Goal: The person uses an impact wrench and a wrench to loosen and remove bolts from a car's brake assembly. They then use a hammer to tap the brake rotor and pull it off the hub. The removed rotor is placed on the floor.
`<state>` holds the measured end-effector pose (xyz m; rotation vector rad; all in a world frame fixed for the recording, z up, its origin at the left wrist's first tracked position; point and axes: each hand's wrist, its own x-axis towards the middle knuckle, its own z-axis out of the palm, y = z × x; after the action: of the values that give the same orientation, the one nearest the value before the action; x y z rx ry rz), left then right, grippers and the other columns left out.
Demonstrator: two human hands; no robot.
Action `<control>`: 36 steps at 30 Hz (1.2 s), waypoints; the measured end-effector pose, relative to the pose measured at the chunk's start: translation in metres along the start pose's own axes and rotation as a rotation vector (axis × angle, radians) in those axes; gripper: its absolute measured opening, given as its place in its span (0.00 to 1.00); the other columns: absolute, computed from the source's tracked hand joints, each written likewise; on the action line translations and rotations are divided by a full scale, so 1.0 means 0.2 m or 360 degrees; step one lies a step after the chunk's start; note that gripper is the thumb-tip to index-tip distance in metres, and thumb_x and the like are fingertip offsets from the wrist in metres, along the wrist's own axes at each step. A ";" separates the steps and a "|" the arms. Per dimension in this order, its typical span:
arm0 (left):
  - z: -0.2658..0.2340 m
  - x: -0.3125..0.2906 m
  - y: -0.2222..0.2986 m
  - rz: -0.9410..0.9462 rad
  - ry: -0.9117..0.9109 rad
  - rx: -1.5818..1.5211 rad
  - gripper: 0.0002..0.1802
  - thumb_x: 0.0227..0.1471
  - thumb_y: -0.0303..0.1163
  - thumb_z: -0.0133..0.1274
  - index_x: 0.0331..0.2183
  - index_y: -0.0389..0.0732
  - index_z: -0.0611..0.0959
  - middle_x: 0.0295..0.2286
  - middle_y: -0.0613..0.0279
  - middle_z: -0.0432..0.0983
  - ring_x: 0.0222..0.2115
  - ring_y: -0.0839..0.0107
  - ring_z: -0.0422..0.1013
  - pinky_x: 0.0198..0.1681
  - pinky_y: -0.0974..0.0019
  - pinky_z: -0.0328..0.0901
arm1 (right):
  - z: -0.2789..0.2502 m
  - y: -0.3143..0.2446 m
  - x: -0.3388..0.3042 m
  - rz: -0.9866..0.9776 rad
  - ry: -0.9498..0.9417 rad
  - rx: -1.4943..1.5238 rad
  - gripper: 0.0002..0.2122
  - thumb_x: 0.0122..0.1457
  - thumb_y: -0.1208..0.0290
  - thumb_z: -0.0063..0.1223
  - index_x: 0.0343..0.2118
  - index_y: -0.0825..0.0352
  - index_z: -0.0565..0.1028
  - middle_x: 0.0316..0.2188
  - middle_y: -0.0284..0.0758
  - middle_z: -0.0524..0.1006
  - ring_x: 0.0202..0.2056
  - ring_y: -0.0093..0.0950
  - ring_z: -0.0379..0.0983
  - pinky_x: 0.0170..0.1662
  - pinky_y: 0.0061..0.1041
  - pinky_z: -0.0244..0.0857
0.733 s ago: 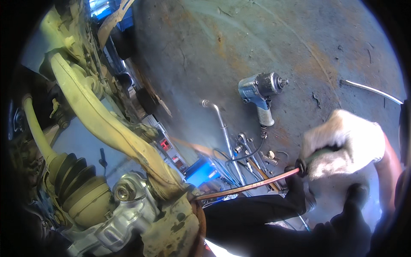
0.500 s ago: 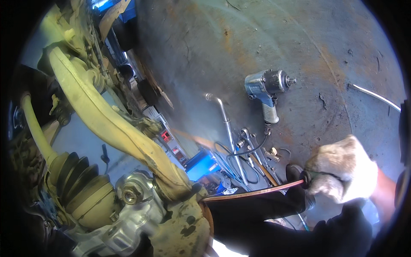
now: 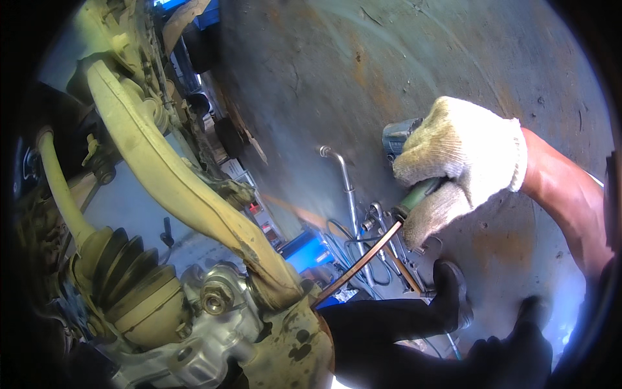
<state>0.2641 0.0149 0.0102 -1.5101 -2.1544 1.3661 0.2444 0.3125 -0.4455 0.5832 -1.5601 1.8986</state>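
Note:
My right hand [image 3: 463, 155], in a whitish knitted glove, is closed round the green handle of a long screwdriver [image 3: 361, 261]. Its narrow, brownish shaft slants down to the left. The far end meets the edge of a stained metal plate [image 3: 301, 350] beside the wheel hub; the tip itself is hidden. Left of the plate sit a silver metal casting with a bolt and nut [image 3: 217, 299] and a ribbed rubber boot [image 3: 137, 275]. A long yellowish suspension arm [image 3: 165, 165] runs down to the joint by the plate. My left hand is out of sight.
An impact wrench [image 3: 396, 138] lies on the dark floor, partly covered by my glove. A bent socket handle [image 3: 348, 194], several wrenches and an air hose lie nearby. A blue box [image 3: 308, 251] stands behind them. My dark-clothed legs [image 3: 382, 321] stretch along the lower edge.
My right hand has swung up and to the left, levering the screwdriver's handle upward while its far end stays at the plate. The glove now covers much of the impact wrench.

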 end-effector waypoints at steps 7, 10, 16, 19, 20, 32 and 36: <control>0.01 0.02 0.00 -0.0029 0.0035 0.0009 0.28 0.55 0.33 0.63 0.57 0.40 0.78 0.52 0.49 0.77 0.49 0.55 0.77 0.53 0.55 0.72 | -0.03 -0.05 -0.01 -0.0009 -0.0164 -0.0289 0.23 0.49 0.48 0.74 0.19 0.64 0.76 0.15 0.36 0.73 0.20 0.38 0.75 0.24 0.34 0.67; 0.03 0.01 -0.01 -0.0063 0.0091 0.0003 0.28 0.56 0.33 0.63 0.57 0.40 0.78 0.52 0.49 0.77 0.49 0.55 0.77 0.53 0.55 0.72 | 0.02 -0.07 0.01 0.0038 -0.0059 -0.0291 0.23 0.50 0.47 0.73 0.20 0.63 0.77 0.16 0.35 0.74 0.21 0.36 0.76 0.24 0.34 0.68; 0.05 -0.08 0.04 -0.0116 0.0129 -0.0016 0.27 0.56 0.33 0.62 0.57 0.40 0.77 0.53 0.49 0.77 0.50 0.55 0.77 0.54 0.55 0.71 | 0.06 -0.36 -0.11 0.0465 0.0238 -0.0309 0.23 0.47 0.45 0.75 0.22 0.61 0.79 0.15 0.30 0.73 0.18 0.30 0.75 0.22 0.29 0.67; 0.07 -0.11 0.06 -0.0144 0.0190 0.0021 0.27 0.56 0.33 0.62 0.57 0.41 0.77 0.53 0.49 0.76 0.50 0.54 0.76 0.54 0.54 0.71 | -0.11 -0.42 -0.15 0.0450 0.0076 -0.0511 0.23 0.46 0.45 0.76 0.21 0.61 0.79 0.13 0.26 0.71 0.15 0.26 0.73 0.20 0.26 0.66; 0.07 -0.11 0.06 -0.0156 0.0202 0.0010 0.27 0.56 0.33 0.62 0.57 0.41 0.77 0.53 0.49 0.76 0.50 0.54 0.76 0.54 0.54 0.71 | -0.14 -0.39 -0.14 0.0470 0.0015 -0.0406 0.22 0.46 0.45 0.76 0.21 0.61 0.79 0.13 0.27 0.73 0.15 0.26 0.73 0.20 0.26 0.65; 0.09 -0.06 0.02 -0.0155 0.0186 0.0023 0.27 0.57 0.33 0.61 0.58 0.42 0.77 0.54 0.49 0.75 0.51 0.54 0.76 0.54 0.54 0.71 | -0.10 -0.57 -0.56 0.1021 0.0212 -0.0334 0.21 0.39 0.50 0.78 0.22 0.62 0.80 0.18 0.31 0.78 0.19 0.28 0.77 0.25 0.27 0.69; 0.08 -0.07 0.02 -0.0155 0.0136 0.0012 0.27 0.58 0.32 0.60 0.58 0.42 0.76 0.54 0.49 0.75 0.51 0.54 0.75 0.55 0.54 0.71 | -0.05 -0.55 -0.52 0.0951 0.0211 -0.0273 0.20 0.40 0.50 0.77 0.23 0.62 0.81 0.19 0.31 0.78 0.20 0.28 0.77 0.25 0.27 0.70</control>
<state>0.2635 -0.0057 0.0032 -1.4137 -2.1379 1.2537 0.3966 0.3184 -0.4400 -0.1043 -1.9258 2.1278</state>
